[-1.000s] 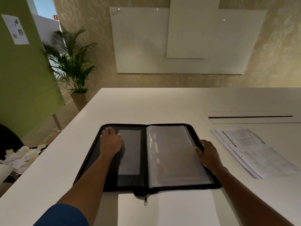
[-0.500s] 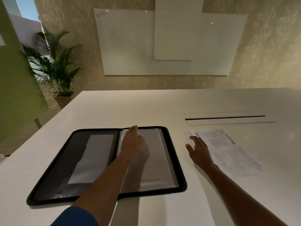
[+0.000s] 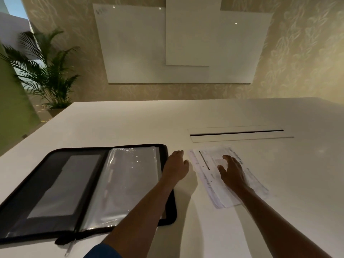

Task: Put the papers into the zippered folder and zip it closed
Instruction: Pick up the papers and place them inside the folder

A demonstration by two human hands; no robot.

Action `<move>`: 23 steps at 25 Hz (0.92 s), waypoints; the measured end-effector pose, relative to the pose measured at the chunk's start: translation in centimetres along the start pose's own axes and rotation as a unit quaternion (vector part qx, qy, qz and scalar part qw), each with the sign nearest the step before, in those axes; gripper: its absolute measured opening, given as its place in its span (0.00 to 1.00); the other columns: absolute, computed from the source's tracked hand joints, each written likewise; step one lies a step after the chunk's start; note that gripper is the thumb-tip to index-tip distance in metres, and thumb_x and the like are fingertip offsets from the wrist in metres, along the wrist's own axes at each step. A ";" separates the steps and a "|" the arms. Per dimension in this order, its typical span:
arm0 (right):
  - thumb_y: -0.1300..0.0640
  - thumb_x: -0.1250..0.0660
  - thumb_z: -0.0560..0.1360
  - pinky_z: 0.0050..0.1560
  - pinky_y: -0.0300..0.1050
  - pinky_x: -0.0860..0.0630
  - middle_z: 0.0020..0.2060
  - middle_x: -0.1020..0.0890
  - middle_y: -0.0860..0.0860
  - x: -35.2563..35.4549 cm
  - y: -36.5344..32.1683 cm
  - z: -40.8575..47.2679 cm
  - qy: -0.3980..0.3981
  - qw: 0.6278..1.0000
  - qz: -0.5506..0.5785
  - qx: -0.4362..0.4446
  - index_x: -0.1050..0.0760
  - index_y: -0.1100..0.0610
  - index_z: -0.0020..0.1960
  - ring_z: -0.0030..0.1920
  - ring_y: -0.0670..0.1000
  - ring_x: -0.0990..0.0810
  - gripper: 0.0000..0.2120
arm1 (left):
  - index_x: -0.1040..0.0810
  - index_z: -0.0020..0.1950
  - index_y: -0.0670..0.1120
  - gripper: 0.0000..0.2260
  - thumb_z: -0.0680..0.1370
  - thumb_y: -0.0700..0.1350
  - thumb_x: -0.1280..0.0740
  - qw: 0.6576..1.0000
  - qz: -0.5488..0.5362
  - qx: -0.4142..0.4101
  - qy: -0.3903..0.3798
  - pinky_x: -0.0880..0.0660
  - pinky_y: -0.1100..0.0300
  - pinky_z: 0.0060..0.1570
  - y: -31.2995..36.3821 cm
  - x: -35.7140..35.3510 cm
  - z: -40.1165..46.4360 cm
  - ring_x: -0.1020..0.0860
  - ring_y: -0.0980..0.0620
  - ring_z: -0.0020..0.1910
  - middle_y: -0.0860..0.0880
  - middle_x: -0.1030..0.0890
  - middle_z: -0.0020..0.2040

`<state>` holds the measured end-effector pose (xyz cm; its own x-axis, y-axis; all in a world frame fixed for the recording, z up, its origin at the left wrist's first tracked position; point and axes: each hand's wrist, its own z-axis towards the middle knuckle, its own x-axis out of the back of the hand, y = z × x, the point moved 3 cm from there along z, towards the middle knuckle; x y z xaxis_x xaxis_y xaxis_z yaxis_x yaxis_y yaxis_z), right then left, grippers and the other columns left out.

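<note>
Both hands reach over a white bench (image 3: 130, 123). The right hand (image 3: 232, 172) lies flat, fingers spread, on a loose stack of papers (image 3: 210, 181), seemingly pinning them to gather. The left hand (image 3: 176, 164), fingers relaxed, hovers between the papers and the zippered folder (image 3: 55, 183), which lies unzipped with clear sleeves (image 3: 126, 183) exposed to receive them.

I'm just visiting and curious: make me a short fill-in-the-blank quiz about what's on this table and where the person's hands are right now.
1. The black zippered folder lies ____ on the white table.
2. The right hand rests flat on the ____.
3. The left hand sits between the folder and the papers, holding ____.
4. Beyond the table's far left corner stands a potted ____.

Missing words: open; papers; nothing; plant
</note>
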<state>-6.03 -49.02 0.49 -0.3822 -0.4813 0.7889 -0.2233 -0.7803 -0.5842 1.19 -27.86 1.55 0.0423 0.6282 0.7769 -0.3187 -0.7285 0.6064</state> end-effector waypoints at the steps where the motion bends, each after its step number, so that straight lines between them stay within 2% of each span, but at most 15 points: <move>1: 0.56 0.33 0.78 0.68 0.57 0.32 0.69 0.26 0.59 0.3 0.9 0.5 0.004 1.000 -0.006 -0.007 0.32 0.60 0.72 0.69 0.60 0.30 0.24 | 0.32 0.74 0.41 0.22 0.80 0.46 0.40 1.000 -0.002 0.011 -0.003 0.34 0.55 0.69 0.8 -1.0 -0.1 0.30 0.45 0.71 0.42 0.28 0.71; 3: 0.55 0.33 0.77 0.65 0.57 0.30 0.68 0.25 0.59 0.9 2.4 1.4 0.014 0.999 -0.022 -0.019 0.32 0.59 0.71 0.67 0.61 0.28 0.24 | 0.26 0.66 0.40 0.17 0.80 0.45 0.40 0.999 0.006 0.034 -0.001 0.27 0.51 0.61 2.3 -2.8 -0.4 0.25 0.43 0.63 0.41 0.24 0.63; 5: 0.55 0.33 0.76 0.63 0.57 0.28 0.67 0.24 0.59 1.4 3.6 2.3 0.025 0.998 -0.044 -0.029 0.31 0.59 0.71 0.65 0.61 0.27 0.25 | 0.25 0.59 0.39 0.13 0.79 0.44 0.40 0.998 0.021 0.056 0.000 0.24 0.50 0.56 3.3 -4.0 -0.7 0.24 0.42 0.59 0.41 0.23 0.58; 10: 0.50 0.34 0.74 0.58 0.58 0.30 0.58 0.23 0.62 1.9 6.4 4.0 0.025 0.991 -0.087 -0.100 0.30 0.60 0.62 0.59 0.64 0.28 0.20 | 0.28 0.63 0.37 0.16 0.79 0.45 0.39 0.994 0.043 0.104 -0.013 0.29 0.53 0.59 5.6 -5.9 -0.5 0.28 0.41 0.62 0.39 0.25 0.61; 14: 0.49 0.34 0.74 0.60 0.59 0.32 0.56 0.25 0.61 1.4 6.4 4.3 0.009 0.989 -0.113 -0.092 0.29 0.60 0.61 0.59 0.63 0.29 0.21 | 0.30 0.65 0.36 0.19 0.77 0.44 0.38 0.980 -0.044 0.191 -0.040 0.29 0.52 0.61 7.4 -6.7 0.5 0.29 0.40 0.63 0.38 0.28 0.63; 17: 0.49 0.33 0.74 0.60 0.59 0.31 0.57 0.25 0.61 1.1 6.1 4.2 0.009 0.991 -0.114 -0.073 0.30 0.60 0.63 0.59 0.63 0.29 0.22 | 0.30 0.66 0.36 0.21 0.76 0.44 0.36 0.961 -0.100 0.257 -0.029 0.26 0.52 0.60 7.8 -6.6 1.3 0.28 0.41 0.63 0.39 0.29 0.64; 20: 0.49 0.33 0.74 0.60 0.59 0.32 0.57 0.26 0.61 1.2 6.2 4.1 0.008 0.993 -0.099 -0.064 0.30 0.59 0.64 0.59 0.62 0.29 0.23 | 0.25 0.58 0.38 0.14 0.75 0.43 0.35 0.948 -0.135 0.286 -0.025 0.25 0.55 0.50 7.5 -6.3 2.2 0.28 0.42 0.62 0.40 0.26 0.60; 23: 0.48 0.32 0.73 0.60 0.59 0.32 0.57 0.26 0.60 1.3 6.4 4.1 0.008 0.994 -0.093 -0.059 0.30 0.59 0.65 0.59 0.62 0.29 0.24 | 0.21 0.54 0.38 0.12 0.73 0.41 0.33 0.924 -0.205 0.323 -0.018 0.24 0.57 0.45 6.9 -6.4 2.7 0.21 0.43 0.56 0.40 0.21 0.56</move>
<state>-4.26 -56.29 -1.49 -0.3389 -0.3255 0.8827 -0.3952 -0.8022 -0.4476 1.23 -37.61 1.25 0.0702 0.8868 0.4568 0.3617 -0.4494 0.8168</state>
